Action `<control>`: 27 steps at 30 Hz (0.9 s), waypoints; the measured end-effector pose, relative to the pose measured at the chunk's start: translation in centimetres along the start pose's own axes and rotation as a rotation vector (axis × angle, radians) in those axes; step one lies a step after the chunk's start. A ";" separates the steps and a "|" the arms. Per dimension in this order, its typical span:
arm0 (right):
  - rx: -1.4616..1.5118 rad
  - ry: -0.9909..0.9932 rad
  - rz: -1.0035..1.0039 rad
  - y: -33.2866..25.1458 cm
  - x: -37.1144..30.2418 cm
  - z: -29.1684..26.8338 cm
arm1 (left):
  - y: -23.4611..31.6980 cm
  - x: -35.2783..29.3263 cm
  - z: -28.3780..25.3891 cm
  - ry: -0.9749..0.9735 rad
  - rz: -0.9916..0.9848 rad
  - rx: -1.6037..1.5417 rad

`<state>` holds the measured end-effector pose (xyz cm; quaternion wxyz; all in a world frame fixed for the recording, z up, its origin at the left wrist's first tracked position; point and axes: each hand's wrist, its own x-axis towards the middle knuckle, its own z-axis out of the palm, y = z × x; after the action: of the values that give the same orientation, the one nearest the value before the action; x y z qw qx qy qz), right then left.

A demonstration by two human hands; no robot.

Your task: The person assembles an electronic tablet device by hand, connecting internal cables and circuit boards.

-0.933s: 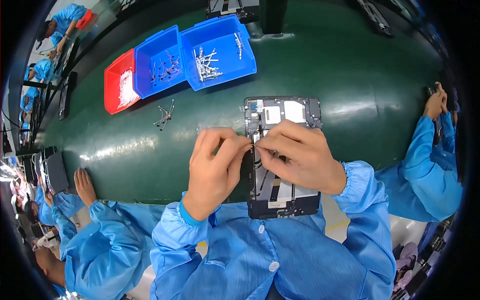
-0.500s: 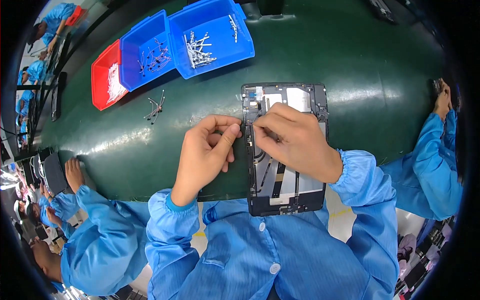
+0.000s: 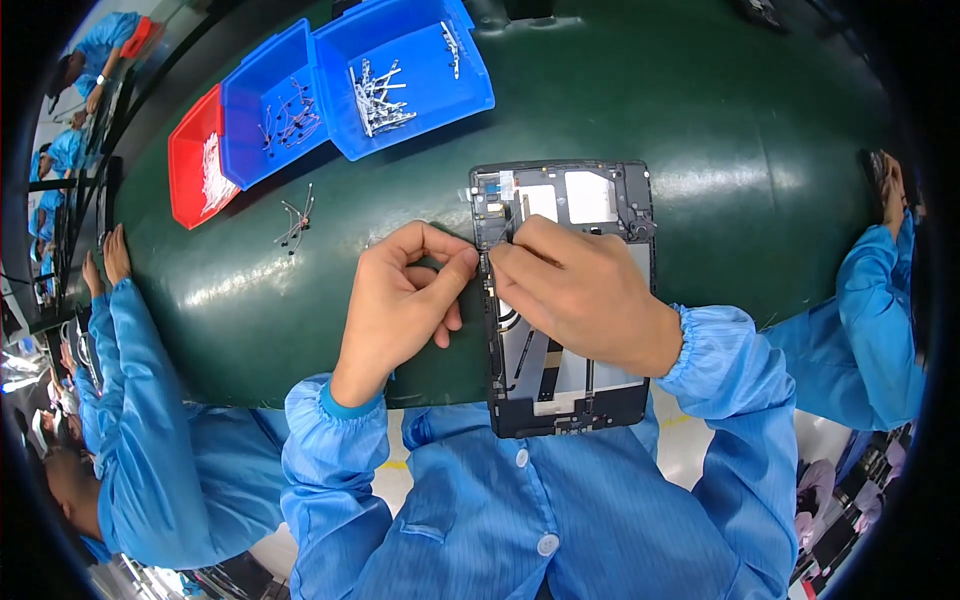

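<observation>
An opened tablet [image 3: 620,400] lies upright in front of me, its black frame, silver plate and dark ribbon cables exposed. At its upper left edge my left hand [image 3: 398,295] is closed in a pinch, thumb against forefinger. My right hand [image 3: 592,292] reaches across the tablet, also pinched, with its fingertips close to those of the left. Whatever the fingertips hold is too small or hidden to make out. The right hand covers the middle of the tablet. A small bunch of thin wires [image 3: 296,222] with dark ends lies on the table farther left.
Toward the back left stand a red bin [image 3: 183,180] of white pieces, a blue bin [image 3: 272,75] of thin wires and another blue bin [image 3: 435,110] of silvery strips. The green table [image 3: 740,240] runs between co-workers in blue on both sides; a sleeve [image 3: 140,345] extends along its left end.
Both pinched hands stay at the tablet's left edge; the right fingertips have come slightly nearer the left ones. The left co-worker's arms have stretched farther forward. The whole view has shifted a little.
</observation>
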<state>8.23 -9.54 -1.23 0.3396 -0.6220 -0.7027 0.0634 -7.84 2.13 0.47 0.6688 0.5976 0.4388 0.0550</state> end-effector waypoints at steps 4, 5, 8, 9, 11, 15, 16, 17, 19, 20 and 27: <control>-0.007 -0.023 0.003 0.1 0.0 -0.1 | -0.1 0.2 0.0 0.001 0.019 -0.012; -0.004 -0.028 0.008 0.1 0.0 -0.1 | -0.1 0.3 0.0 0.001 0.019 -0.011; 0.006 -0.034 0.014 0.2 0.1 -0.3 | 0.0 0.3 0.0 -0.005 0.014 -0.009; 0.011 -0.035 0.014 0.2 0.1 -0.3 | 0.1 0.3 0.0 -0.007 0.014 -0.009; 0.022 -0.041 0.020 0.3 0.1 -0.4 | 0.2 0.4 0.0 -0.010 0.014 -0.008; 0.076 -0.042 0.032 0.4 0.2 -0.6 | 0.4 0.4 0.0 -0.007 -0.001 -0.010; 0.076 -0.042 0.034 0.5 0.2 -0.6 | 0.4 0.4 0.0 -0.009 -0.003 -0.003; 0.080 -0.047 0.039 0.5 0.2 -0.6 | 0.4 0.4 0.0 -0.010 -0.004 -0.003; 0.085 -0.051 0.044 0.5 0.2 -0.6 | 0.5 0.4 0.0 -0.008 -0.004 0.002; 0.083 -0.052 0.043 0.5 0.2 -0.6 | 0.5 0.4 0.1 -0.007 -0.003 0.003; 0.095 -0.044 0.041 0.4 0.1 -0.4 | 0.2 0.3 0.4 0.023 0.010 -0.018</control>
<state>8.78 -9.54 -1.04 0.3520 -0.6178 -0.6933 0.1173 -7.29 2.03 0.50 0.6688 0.5931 0.4429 0.0690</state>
